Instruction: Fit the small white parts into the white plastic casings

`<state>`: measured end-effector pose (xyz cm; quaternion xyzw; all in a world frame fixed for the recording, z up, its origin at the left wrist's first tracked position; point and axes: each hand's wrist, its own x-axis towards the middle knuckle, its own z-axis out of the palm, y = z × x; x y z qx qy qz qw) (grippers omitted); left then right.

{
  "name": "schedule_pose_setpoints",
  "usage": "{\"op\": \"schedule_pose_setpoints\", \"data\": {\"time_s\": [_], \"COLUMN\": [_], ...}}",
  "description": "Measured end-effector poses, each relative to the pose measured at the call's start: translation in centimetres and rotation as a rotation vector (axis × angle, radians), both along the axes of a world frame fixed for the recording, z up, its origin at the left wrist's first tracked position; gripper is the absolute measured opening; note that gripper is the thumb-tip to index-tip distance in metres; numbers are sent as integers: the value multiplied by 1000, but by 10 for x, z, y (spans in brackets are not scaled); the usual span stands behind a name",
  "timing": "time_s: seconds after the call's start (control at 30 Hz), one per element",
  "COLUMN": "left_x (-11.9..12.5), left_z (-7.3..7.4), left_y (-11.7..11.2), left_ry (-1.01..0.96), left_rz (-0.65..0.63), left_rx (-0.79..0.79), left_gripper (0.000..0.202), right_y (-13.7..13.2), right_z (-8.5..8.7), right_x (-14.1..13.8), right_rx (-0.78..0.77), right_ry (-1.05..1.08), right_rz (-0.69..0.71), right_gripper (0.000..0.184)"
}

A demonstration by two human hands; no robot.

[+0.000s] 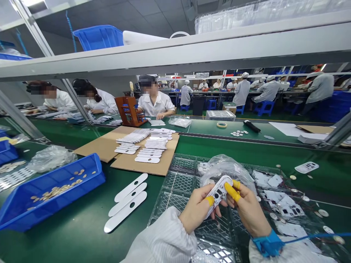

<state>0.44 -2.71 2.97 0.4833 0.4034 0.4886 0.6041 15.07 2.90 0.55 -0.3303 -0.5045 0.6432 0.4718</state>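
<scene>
**White part held in both hands**

The left hand [196, 209] and right hand [248, 209] are both closed on one white part [219, 191], pinching it above a clear tray [178, 184]. Three yellow finger cots [232, 191] show. Left of the left hand lie three white strips [127, 204] on the desk [82, 237], and farther left sits one blue bin [52, 197] of discs, too many to count. Loose discs [323, 213] lie right of the right hand. The blue cord [315, 236] from the right wrist could drag them, and smooth cots might let the part slip.
</scene>
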Motion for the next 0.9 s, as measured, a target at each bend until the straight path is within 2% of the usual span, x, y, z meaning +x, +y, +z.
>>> {"op": "schedule_pose_setpoints", "data": {"time_s": [0.3,0.37,0.43,0.5,0.57,0.63,0.7,0.73,0.8,0.87,0.9], "left_x": [0,0,-1,-2,-2,-3,-3,-4,-5,-6,-6], "left_z": [3,4,5,6,7,9,10,10,10,8,7], "left_y": [0,0,0,0,0,-1,-2,-2,-3,-3,-2], "left_ry": [-54,-121,-198,-249,-261,-238,-178,-139,-70,-35,-32], "left_rz": [-26,27,117,192,199,192,205,219,246,259,266], "left_rx": [20,64,84,90,102,137,172,183,179,158,154], "left_gripper": [27,25,24,25,26,28,31,31,28,24,22], "right_y": [0,-2,-6,-12,-17,-19,-15,-9,7,29,40], "right_z": [-1,2,4,5,3,-2,-9,-12,-19,-26,-29], "right_x": [4,0,-7,-13,-17,-16,-9,-2,16,39,51], "right_rx": [61,86,123,150,173,210,233,239,263,272,240], "right_ry": [-23,-67,-106,-164,-244,-287,-257,-230,-209,-293,-380], "right_rz": [-49,-37,45,207,333,322,145,3,-383,-762,-869], "right_gripper": [30,32,32,28,24,22,24,27,36,42,44]}}
